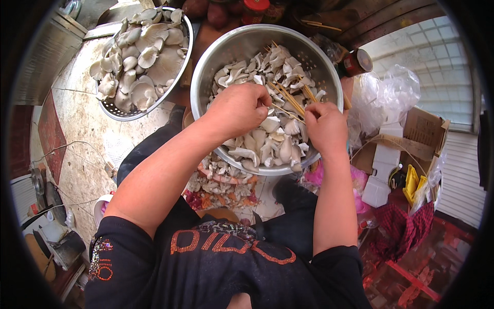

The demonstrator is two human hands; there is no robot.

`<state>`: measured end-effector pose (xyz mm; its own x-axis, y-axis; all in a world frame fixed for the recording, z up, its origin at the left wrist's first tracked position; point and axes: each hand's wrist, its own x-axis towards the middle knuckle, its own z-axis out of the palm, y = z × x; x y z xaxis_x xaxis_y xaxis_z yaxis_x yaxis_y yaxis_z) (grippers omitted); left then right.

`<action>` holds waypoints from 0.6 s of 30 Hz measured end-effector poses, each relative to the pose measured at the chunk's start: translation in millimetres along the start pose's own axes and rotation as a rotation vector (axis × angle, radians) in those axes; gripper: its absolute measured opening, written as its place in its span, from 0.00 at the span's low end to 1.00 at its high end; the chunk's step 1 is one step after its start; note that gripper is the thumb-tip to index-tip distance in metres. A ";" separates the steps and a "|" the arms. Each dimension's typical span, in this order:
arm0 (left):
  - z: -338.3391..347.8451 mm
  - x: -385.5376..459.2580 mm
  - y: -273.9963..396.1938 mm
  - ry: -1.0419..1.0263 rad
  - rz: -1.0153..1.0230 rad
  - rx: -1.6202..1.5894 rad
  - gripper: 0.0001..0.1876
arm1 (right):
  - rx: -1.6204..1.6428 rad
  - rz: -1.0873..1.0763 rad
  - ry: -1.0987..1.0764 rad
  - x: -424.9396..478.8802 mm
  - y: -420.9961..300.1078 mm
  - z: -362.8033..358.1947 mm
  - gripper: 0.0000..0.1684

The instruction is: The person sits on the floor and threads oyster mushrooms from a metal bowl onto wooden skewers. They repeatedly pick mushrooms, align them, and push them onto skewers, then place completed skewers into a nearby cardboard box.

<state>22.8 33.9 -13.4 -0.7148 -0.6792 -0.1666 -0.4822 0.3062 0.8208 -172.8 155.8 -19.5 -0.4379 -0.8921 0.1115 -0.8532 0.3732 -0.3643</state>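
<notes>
A large stainless steel colander point(227, 48) holds torn oyster mushroom pieces point(285, 150). Over its middle, my left hand point(243, 108) has its thumb and fingers drawn together near the tip of a bamboo skewer; anything inside them is hidden. My right hand point(326, 125), at the colander's right side, pinches this thin bamboo skewer point(287, 112), which slants up toward my left fingers. Several more bamboo skewers point(287, 96) lie on the mushrooms just beyond, reaching toward my right fingertips. At the far side, skewer tips stick out of bunched mushroom pieces point(283, 58).
A second metal colander point(110, 106) at upper left is heaped with whole oyster mushrooms point(154, 38). Scraps point(227, 189) lie on the floor below. To the right are a lidded jar point(357, 62), clear plastic bags point(397, 89) and a cardboard box point(424, 127). A red-lidded jar point(255, 9) stands behind.
</notes>
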 end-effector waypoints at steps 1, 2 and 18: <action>4.2 0.8 -1.0 0.007 0.023 0.032 0.09 | -0.004 0.004 -0.041 -4.1 -0.5 -1.4 0.07; 7.3 1.5 -1.7 0.015 0.046 0.065 0.09 | -0.042 0.007 -0.064 -6.9 1.0 -2.3 0.07; 20.9 7.4 5.7 -0.209 0.261 0.535 0.12 | -0.148 -0.060 -0.063 -22.2 19.3 -5.3 0.05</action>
<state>4.1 44.6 -21.4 -0.9009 -0.4090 -0.1455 -0.4266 0.7721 0.4710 -181.0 184.2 -24.1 -0.3700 -0.9264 0.0696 -0.9119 0.3478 -0.2178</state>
